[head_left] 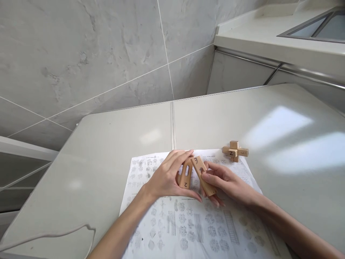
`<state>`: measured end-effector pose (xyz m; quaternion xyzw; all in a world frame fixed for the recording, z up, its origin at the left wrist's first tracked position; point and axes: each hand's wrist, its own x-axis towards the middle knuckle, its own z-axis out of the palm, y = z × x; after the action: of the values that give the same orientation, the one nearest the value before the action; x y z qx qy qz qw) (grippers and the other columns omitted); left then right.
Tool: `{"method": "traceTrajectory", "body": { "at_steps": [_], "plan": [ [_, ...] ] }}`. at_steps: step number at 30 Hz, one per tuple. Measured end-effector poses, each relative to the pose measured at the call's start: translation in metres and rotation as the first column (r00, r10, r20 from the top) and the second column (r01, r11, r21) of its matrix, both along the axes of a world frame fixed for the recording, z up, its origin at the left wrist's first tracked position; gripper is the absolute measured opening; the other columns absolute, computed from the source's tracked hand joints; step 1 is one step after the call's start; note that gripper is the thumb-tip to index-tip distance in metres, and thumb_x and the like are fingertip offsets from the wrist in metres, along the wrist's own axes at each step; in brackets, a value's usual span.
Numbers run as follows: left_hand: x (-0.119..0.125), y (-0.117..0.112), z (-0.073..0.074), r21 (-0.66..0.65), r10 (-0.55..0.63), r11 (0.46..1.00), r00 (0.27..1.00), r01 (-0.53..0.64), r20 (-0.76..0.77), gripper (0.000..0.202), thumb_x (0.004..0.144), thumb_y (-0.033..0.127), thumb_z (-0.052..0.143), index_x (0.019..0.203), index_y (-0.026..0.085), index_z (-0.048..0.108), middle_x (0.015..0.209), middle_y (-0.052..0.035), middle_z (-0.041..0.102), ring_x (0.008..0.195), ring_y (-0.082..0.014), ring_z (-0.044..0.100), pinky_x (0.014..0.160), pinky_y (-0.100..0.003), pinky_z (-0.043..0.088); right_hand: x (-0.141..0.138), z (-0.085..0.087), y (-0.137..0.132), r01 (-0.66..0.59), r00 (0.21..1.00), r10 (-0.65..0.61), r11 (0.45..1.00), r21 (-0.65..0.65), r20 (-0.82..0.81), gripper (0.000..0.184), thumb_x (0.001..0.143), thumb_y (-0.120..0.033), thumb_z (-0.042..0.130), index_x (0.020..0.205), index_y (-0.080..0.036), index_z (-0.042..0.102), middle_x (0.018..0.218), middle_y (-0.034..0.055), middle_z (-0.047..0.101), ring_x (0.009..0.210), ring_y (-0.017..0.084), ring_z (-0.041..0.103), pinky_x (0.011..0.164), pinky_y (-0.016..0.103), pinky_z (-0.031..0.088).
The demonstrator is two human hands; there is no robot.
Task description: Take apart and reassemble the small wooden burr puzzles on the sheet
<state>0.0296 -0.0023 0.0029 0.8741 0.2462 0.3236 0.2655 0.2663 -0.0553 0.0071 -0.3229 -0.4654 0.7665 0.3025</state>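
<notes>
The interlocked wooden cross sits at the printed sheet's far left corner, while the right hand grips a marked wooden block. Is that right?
Not quite: the head view shows the interlocked wooden cross at the printed sheet's far right corner. The right hand does grip a marked wooden block.

"2" on slotted blk [184, 180], "3"(?) other blk [207, 182], "Z"(?) cross [234, 144]; sheet [167, 248] illeg.

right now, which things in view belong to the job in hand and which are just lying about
In the job:
- slotted block, in the left hand
- long block, in the right hand
- sheet, beneath the hands
- wooden cross, probably

Just about:
- cord
- counter
</notes>
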Motion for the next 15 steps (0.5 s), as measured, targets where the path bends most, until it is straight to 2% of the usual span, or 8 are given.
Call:
{"method": "traceTrajectory", "body": {
  "at_steps": [5, 7, 11, 15],
  "plan": [
    [-0.001, -0.002, -0.003, 0.028, 0.023, 0.999, 1.000, -0.023, 0.009, 0.123, 0.064, 0.062, 0.097, 0.165, 0.028, 0.034, 0.143, -0.0173, 0.062, 0.127, -0.0371, 0.065, 0.104, -0.057, 0.060, -0.002, -0.003, 0.001, 0.016, 1.000, -0.015, 0.999, -0.040, 0.027, 0.038, 0.106, -0.060, 0.058, 0.097, -0.023, 0.054, 0.062, -0.0064, 0.060, 0.044, 0.010, 0.052, 0.044, 0.022, 0.041],
    [-0.001, -0.003, -0.005, 0.023, 0.037, 0.999, 0.999, -0.037, 0.017, 0.126, 0.062, 0.064, 0.097, 0.165, 0.027, 0.034, 0.144, -0.0180, 0.058, 0.127, -0.0368, 0.064, 0.102, -0.055, 0.062, -0.003, -0.004, 0.001, 0.019, 1.000, -0.019, 1.000, -0.019, 0.018, 0.039, 0.107, -0.060, 0.058, 0.096, -0.023, 0.055, 0.064, -0.0053, 0.062, 0.045, 0.011, 0.055, 0.045, 0.022, 0.043],
    [-0.001, -0.004, -0.009, 0.006, 0.042, 0.999, 0.999, -0.042, 0.024, 0.129, 0.062, 0.064, 0.097, 0.167, 0.029, 0.031, 0.144, -0.0180, 0.054, 0.127, -0.0372, 0.063, 0.099, -0.054, 0.063, -0.004, -0.008, 0.002, -0.009, 0.999, 0.008, 1.000, 0.027, 0.035, 0.035, 0.108, -0.057, 0.057, 0.107, -0.022, 0.061, 0.075, -0.0003, 0.072, 0.050, 0.014, 0.065, 0.054, 0.027, 0.052],
    [0.003, -0.008, -0.014, 0.001, -0.021, 1.000, 1.000, 0.021, 0.022, 0.130, 0.063, 0.066, 0.095, 0.168, 0.033, 0.025, 0.145, -0.0181, 0.053, 0.127, -0.0378, 0.063, 0.095, -0.054, 0.065, -0.007, -0.013, -0.001, -0.023, 0.999, 0.020, 0.997, 0.068, 0.045, 0.035, 0.106, -0.056, 0.060, 0.104, -0.022, 0.065, 0.079, 0.0011, 0.071, 0.056, 0.017, 0.070, 0.056, 0.030, 0.056]
  ]
}}
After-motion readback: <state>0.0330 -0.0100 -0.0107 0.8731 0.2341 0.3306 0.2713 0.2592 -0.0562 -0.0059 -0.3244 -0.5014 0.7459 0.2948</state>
